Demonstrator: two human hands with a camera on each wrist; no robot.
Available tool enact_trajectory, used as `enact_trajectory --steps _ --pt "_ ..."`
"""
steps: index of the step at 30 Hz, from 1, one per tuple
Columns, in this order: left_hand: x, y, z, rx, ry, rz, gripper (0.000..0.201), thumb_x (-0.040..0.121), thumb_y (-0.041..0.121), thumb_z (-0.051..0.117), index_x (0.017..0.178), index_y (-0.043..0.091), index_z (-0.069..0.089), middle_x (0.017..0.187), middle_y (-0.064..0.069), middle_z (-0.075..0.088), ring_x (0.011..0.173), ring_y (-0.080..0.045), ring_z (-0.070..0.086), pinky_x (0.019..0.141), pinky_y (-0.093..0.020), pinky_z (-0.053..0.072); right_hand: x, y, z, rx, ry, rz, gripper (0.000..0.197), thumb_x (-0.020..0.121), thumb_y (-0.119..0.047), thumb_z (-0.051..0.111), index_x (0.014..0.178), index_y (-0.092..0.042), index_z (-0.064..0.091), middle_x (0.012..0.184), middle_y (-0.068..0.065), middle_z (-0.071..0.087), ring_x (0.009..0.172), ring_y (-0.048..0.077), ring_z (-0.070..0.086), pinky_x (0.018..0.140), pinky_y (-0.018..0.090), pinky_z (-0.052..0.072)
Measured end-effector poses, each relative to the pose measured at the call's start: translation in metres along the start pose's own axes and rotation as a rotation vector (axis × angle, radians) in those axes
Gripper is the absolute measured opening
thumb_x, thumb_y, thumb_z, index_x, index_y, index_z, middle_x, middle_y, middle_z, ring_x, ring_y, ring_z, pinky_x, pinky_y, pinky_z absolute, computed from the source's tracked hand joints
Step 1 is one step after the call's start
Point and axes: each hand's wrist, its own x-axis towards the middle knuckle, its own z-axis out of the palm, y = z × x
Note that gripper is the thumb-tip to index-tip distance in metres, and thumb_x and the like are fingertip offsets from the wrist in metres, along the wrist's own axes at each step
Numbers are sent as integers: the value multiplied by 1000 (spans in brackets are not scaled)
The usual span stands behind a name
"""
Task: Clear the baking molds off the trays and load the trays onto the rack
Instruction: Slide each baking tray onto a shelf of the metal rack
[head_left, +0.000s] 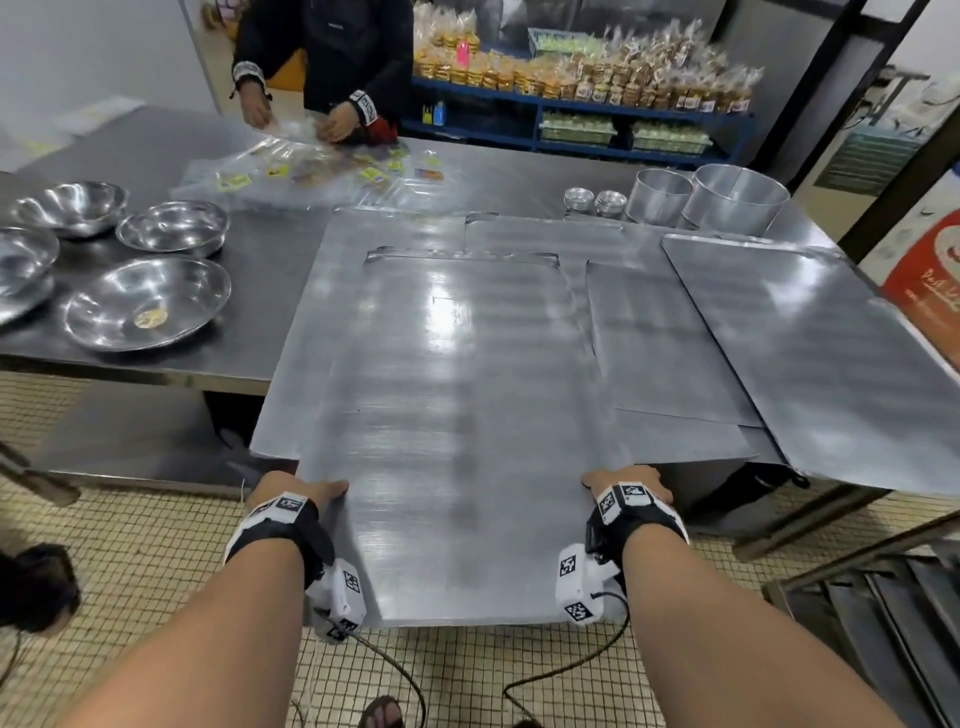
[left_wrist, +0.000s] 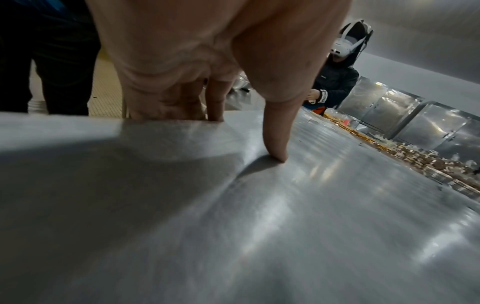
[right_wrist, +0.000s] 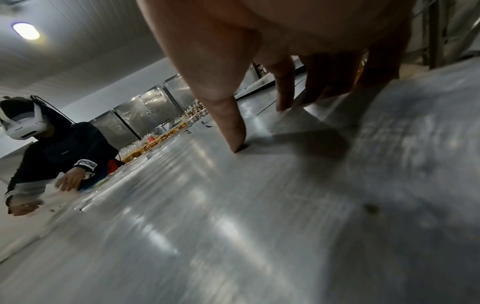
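Observation:
A large flat metal tray (head_left: 457, 389) juts off the table's near edge toward me, lying over other trays. My left hand (head_left: 301, 491) grips its left edge, thumb (left_wrist: 275, 133) pressed on top and fingers curled under the tray (left_wrist: 259, 226). At the right edge my right hand (head_left: 628, 480) grips the same tray (right_wrist: 233, 226), thumb (right_wrist: 228, 119) on top. More trays (head_left: 670, 338) (head_left: 831, 353) lie to the right. Round baking molds (head_left: 737, 200) (head_left: 657, 195) and small stacked molds (head_left: 579, 200) stand at the table's back right.
Several steel bowls (head_left: 148, 301) sit on the table's left. Another person (head_left: 332, 57) handles plastic bags (head_left: 322, 171) at the far side. A metal rack (head_left: 883, 597) stands at my lower right, shelves of packed goods (head_left: 582, 78) behind. Tiled floor lies below.

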Motion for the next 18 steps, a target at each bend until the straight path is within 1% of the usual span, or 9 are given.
enact_trajectory --steps 2,3,5,7,9,11,14,16,18 --pt "-7 0 1 -23 47 -7 52 71 37 84 98 -2 63 100 -21 68 91 -39 64 88 -46 53 11 1 -4 26 -65 -29 75 54 -44 74 116 -7 54 111 14 64 100 35 63 92 44 52" --pt "-12 2 1 -25 64 -8 50 71 37 84 96 -1 62 101 -21 67 92 -40 64 87 -45 52 14 2 -8 36 -98 -41 71 51 -42 74 110 -7 58 102 12 67 92 33 66 87 41 54" --pt "-16 7 1 -27 93 -15 54 68 38 86 97 0 62 104 -21 67 95 -41 63 89 -47 52 13 0 -20 55 -158 -75 48 57 -34 76 93 -6 60 91 10 68 82 29 68 78 34 56" --pt "-21 12 4 -21 97 -18 58 65 40 86 101 1 63 106 -21 66 97 -41 63 90 -49 52 17 -1 -29 52 -178 -124 34 65 -30 75 86 -6 62 93 9 68 83 28 67 74 29 53" --pt "-21 15 8 -8 115 -27 58 64 40 86 102 3 63 106 -20 66 97 -40 63 89 -48 53 23 -3 -33 23 -198 -154 31 72 -33 72 91 -9 65 99 8 67 85 26 64 75 27 50" --pt "-22 18 12 3 120 -48 58 61 41 86 99 4 63 104 -20 66 94 -39 64 86 -47 55 25 -4 -37 -23 -205 -181 26 78 -35 70 90 -13 62 101 7 63 85 24 57 76 24 46" --pt "-20 21 18 38 140 -88 61 55 46 86 94 6 61 109 -21 64 95 -40 62 86 -49 55 33 0 -35 5 -206 -170 29 77 -32 71 93 -9 62 91 8 60 83 26 57 73 26 44" --pt "-20 23 22 87 168 -104 62 56 47 86 92 6 57 119 -23 59 104 -41 58 92 -48 52 38 4 -32 24 -210 -186 36 76 -31 72 102 -7 66 90 8 59 84 28 59 74 28 46" --pt "-19 25 24 131 178 -119 64 61 47 86 101 5 57 126 -24 53 116 -39 51 97 -47 47 46 4 -28 60 -244 -168 41 79 -31 73 113 -10 66 103 12 62 94 29 62 73 28 44"
